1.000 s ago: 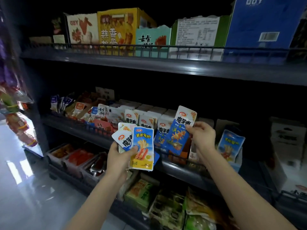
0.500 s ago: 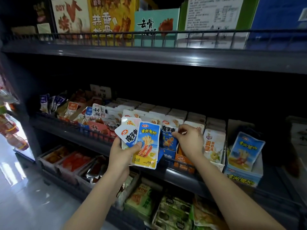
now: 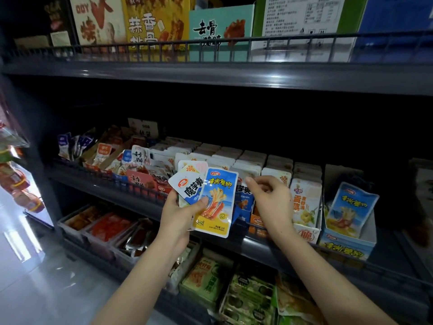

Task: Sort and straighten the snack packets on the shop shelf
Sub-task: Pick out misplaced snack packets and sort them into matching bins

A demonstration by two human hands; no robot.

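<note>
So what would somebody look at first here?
Probably the blue and yellow packet, front of a little fan of packets in the person's left grip, right in the middle. Next, the big yellow box on the top shelf, and the neat rows of white packets on the middle shelf behind.

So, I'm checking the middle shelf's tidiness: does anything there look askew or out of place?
Yes. Left on the middle shelf, loose packets lie jumbled and tilted, unlike the upright rows beside them. At the right, one blue packet leans alone in its display box. The left hand holds mixed packets.
</note>
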